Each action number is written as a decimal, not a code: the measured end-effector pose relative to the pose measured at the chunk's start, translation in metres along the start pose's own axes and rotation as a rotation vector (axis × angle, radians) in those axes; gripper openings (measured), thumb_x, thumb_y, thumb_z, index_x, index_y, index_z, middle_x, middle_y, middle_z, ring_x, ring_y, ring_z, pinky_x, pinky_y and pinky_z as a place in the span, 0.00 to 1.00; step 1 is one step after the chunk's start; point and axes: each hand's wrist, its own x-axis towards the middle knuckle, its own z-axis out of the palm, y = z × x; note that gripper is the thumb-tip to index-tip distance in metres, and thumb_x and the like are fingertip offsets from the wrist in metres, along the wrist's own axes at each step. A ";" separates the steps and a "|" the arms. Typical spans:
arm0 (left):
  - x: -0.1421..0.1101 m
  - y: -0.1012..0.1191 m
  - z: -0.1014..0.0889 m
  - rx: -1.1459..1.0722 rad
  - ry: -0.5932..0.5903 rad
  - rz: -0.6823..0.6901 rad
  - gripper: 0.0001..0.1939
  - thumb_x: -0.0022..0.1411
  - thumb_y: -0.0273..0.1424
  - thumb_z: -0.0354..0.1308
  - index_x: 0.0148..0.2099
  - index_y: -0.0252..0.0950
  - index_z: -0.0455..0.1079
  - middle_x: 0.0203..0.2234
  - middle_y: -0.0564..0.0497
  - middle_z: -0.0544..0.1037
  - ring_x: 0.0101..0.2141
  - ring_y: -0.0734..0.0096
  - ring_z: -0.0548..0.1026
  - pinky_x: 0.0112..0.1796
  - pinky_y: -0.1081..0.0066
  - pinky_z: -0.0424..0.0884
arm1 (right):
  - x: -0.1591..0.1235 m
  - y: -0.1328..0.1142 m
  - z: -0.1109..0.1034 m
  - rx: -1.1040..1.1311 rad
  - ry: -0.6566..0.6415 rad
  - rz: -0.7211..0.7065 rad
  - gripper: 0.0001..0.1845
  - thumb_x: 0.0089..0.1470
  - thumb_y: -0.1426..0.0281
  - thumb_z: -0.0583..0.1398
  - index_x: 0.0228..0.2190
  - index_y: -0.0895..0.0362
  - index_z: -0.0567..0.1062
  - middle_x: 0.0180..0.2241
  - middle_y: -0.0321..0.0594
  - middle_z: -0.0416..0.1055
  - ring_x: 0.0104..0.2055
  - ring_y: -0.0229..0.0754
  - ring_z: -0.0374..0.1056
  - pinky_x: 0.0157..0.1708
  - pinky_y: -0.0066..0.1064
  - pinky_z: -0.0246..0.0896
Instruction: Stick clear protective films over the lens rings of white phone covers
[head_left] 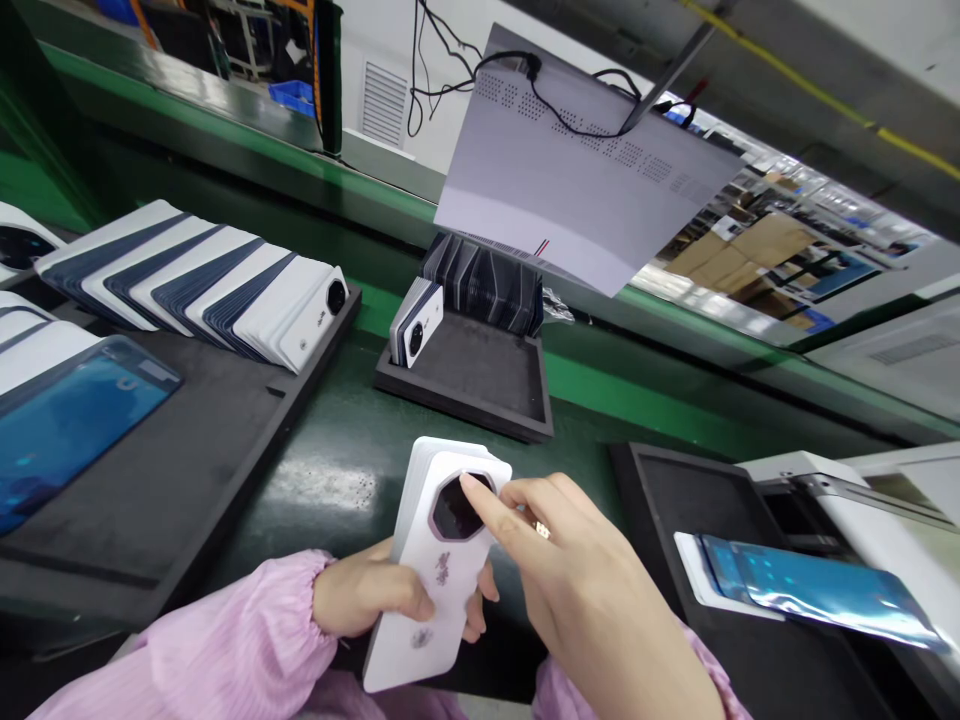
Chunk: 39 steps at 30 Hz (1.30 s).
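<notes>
My left hand [382, 598] is wrapped round a small stack of white phone back covers [454, 575], thumb on the front and fingertips showing past the far edge. The top cover has a dark octagonal camera window [456, 508] and small printed marks. Over its upper right corner is my right hand [577, 550], with the index fingertip resting on the camera window. The middle finger is bent near the cover's edge; the thumb is hidden. I see nothing held in the right hand.
At the left, a black tray [247, 440] holds rows of white covers [202, 280] and a blue film-wrapped panel [82, 420]. A smaller tray [480, 385] stands ahead under a grey panel [577, 160]. Blue film-wrapped pieces [817, 585] lie on the right tray [675, 485].
</notes>
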 end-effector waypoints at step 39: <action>0.000 -0.002 0.001 0.018 -0.022 0.014 0.27 0.36 0.27 0.52 0.44 0.31 0.70 0.31 0.45 0.75 0.35 0.58 0.71 0.37 0.62 0.65 | -0.001 -0.004 0.000 -0.035 -0.001 0.036 0.30 0.46 0.88 0.46 0.48 0.60 0.71 0.28 0.44 0.68 0.28 0.41 0.62 0.22 0.31 0.63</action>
